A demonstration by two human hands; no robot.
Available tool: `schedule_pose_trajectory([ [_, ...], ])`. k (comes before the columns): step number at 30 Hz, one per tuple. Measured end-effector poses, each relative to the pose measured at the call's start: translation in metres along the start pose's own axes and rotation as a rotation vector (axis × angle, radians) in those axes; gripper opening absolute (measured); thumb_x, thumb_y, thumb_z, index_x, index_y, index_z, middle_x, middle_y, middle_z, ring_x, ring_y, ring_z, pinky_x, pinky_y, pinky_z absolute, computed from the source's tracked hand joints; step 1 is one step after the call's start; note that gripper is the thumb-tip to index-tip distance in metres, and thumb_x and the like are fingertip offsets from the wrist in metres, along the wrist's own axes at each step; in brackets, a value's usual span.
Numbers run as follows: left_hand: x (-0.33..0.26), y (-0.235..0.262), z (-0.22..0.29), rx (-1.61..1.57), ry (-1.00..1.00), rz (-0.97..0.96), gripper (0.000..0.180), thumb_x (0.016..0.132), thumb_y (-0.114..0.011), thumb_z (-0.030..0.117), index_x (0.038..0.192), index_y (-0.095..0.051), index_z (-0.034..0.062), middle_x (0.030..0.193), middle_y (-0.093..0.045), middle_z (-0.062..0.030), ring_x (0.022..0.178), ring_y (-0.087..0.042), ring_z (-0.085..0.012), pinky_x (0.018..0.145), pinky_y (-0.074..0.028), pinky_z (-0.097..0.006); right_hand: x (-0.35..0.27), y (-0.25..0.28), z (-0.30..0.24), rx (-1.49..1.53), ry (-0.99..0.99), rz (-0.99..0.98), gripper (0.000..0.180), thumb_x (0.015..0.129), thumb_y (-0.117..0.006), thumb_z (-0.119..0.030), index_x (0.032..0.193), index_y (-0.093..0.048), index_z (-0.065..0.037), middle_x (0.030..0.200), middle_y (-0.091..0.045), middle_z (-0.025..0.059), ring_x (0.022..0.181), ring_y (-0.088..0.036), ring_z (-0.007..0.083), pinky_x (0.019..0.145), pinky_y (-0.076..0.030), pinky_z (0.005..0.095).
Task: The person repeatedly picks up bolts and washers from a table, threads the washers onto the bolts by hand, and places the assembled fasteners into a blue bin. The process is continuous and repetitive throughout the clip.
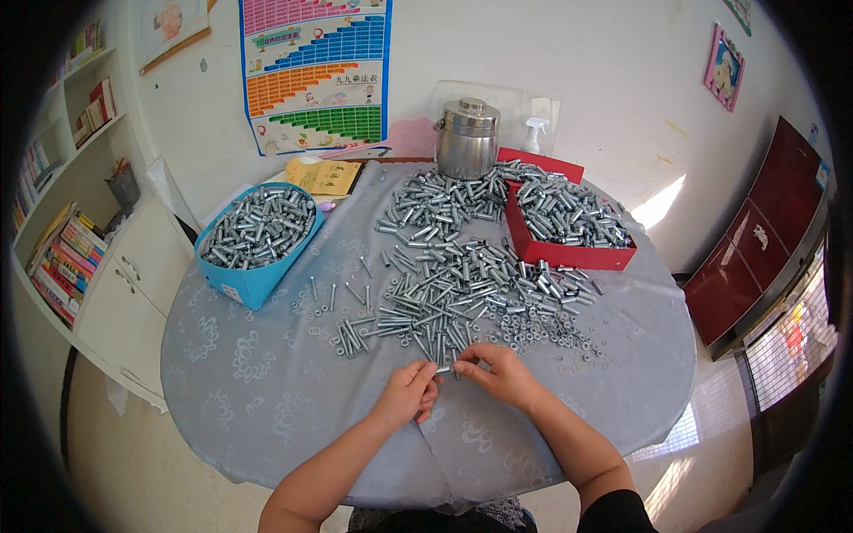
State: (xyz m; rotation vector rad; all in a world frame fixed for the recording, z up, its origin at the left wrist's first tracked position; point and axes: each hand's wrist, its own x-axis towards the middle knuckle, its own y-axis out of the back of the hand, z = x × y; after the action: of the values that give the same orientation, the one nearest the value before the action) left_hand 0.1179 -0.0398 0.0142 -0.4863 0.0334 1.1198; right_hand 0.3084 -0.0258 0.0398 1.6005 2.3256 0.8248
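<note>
Near the front of the pile, my left hand [411,392] pinches one end of a small metal bolt [443,369]. At its other end, the fingertips of my right hand [500,377] are closed on the same bolt, so it lies level between the two hands. Just beyond my fingers spreads a heap of loose silver bolts [435,311]. Metal sleeves [480,266] lie farther back in the heap. To the right are many small nuts [533,329] and thin washers [588,348]. The fingers partly cover the held bolt, so any nut or washer on it cannot be made out.
A blue bin [258,289] full of bolts stands at the left. At the right back sits a red box [582,258] heaped with metal pieces. Behind them are a steel pot [468,142], a spray bottle [534,133] and a yellow paper envelope [324,176]. A grey cloth [293,391] covers the round table.
</note>
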Motion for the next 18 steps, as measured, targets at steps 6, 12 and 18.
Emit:
schedule_pose_trajectory([
  [6,-0.001,-0.003,-0.001,0.032,-0.044,-0.009,0.030,0.094,-0.039,0.028,0.084,-0.045,-0.0001,0.052,-0.034,0.0004,0.039,-0.031,-0.0074,0.034,-0.032,-0.024,-0.001,-0.010,0.005,0.159,-0.121,0.135,0.029,0.090,-0.049,-0.025,0.084,-0.061,0.000,0.070,-0.061,0.0087,0.066,-0.057,0.0160,0.061,-0.045,0.0284],
  [12,0.000,0.003,0.005,-0.081,-0.082,0.074,0.032,0.094,-0.038,0.029,0.084,-0.044,-0.0003,0.052,-0.033,0.0003,0.039,-0.031,-0.0074,0.033,-0.033,-0.024,-0.003,-0.001,0.008,0.169,-0.105,-0.055,0.032,0.090,-0.048,-0.026,0.081,-0.062,0.001,0.072,-0.061,0.0077,0.069,-0.056,0.0130,0.063,-0.045,0.0271],
  [18,0.003,0.005,0.001,-0.080,-0.090,0.046,0.033,0.094,-0.039,0.030,0.085,-0.044,-0.0011,0.052,-0.033,0.0004,0.040,-0.031,-0.0073,0.033,-0.034,-0.024,-0.003,-0.005,0.008,0.294,-0.046,0.015,0.029,0.091,-0.047,-0.024,0.092,-0.061,0.002,0.076,-0.062,0.0063,0.070,-0.055,0.0123,0.067,-0.045,0.0258],
])
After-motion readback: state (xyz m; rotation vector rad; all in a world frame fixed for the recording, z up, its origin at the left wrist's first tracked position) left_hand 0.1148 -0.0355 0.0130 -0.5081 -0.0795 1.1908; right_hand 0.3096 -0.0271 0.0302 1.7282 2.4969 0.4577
